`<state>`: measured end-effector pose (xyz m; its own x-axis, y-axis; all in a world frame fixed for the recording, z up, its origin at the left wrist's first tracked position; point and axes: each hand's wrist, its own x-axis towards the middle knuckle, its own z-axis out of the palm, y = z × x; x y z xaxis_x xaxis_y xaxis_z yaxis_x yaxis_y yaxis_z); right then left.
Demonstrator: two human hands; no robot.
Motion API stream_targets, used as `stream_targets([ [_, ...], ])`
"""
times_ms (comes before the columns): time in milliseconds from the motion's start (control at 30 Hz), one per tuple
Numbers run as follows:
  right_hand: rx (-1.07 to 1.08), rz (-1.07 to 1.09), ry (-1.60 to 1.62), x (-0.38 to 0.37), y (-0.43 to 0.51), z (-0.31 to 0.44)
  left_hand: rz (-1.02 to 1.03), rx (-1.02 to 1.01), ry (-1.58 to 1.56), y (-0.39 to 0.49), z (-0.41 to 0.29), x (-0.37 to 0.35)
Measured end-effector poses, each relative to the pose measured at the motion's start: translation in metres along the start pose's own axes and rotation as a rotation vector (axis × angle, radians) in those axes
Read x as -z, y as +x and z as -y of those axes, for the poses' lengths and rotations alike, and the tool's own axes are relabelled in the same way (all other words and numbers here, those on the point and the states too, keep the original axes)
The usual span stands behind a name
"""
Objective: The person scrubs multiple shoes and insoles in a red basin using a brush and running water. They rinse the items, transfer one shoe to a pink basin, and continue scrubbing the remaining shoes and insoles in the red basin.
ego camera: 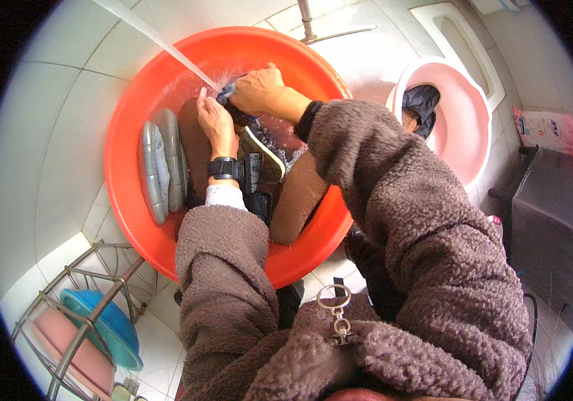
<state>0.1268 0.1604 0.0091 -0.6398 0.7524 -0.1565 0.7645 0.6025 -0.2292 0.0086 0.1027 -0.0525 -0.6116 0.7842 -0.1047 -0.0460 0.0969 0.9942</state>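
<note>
In a large orange-red basin [131,220], shoes and slippers stand in water. My right hand [261,90] grips a small blue-and-white object [227,91], mostly covered by the fingers. A jet of water [166,47] strikes right at it and splashes. Facing it from the left is my left hand [217,123], a black watch on its wrist; its fingertips are close to the blue object and a dark shoe with a pale sole edge [270,153]. Whether it grips that shoe is hidden. Grey slippers [155,173] lean on the basin's left wall, and brown ribbed soles [299,200] show nearer me.
A pink basin [461,135] holding dark items stands at the right, before a white floor fixture [467,55]. A metal rack [91,321] with blue and pink basins is at lower left. A metal pipe [306,20] rises behind; a dark grey box [552,215] sits far right.
</note>
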Motion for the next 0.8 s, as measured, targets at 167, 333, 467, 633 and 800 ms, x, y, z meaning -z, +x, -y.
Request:
stream_targets([
  [167, -0.178, -0.18, -0.004, -0.005, -0.002, 0.003, -0.01, -0.022, 0.055, -0.005, -0.005, -0.005],
  [333, -0.013, 0.089, -0.051, 0.004, 0.001, 0.005, 0.152, 0.057, -0.265, -0.006, -0.008, -0.003],
  [467, -0.108, 0.162, -0.052, 0.009, -0.003, -0.002, -0.032, 0.067, -0.048, -0.008, -0.007, -0.002],
  [633, -0.076, 0.066, -0.021, 0.003, -0.008, -0.004, 0.012, 0.021, -0.027, -0.001, -0.005, -0.002],
  [800, 0.021, -0.07, 0.003, -0.003, -0.003, 0.006, 0.056, 0.049, -0.143, 0.008, 0.002, 0.007],
])
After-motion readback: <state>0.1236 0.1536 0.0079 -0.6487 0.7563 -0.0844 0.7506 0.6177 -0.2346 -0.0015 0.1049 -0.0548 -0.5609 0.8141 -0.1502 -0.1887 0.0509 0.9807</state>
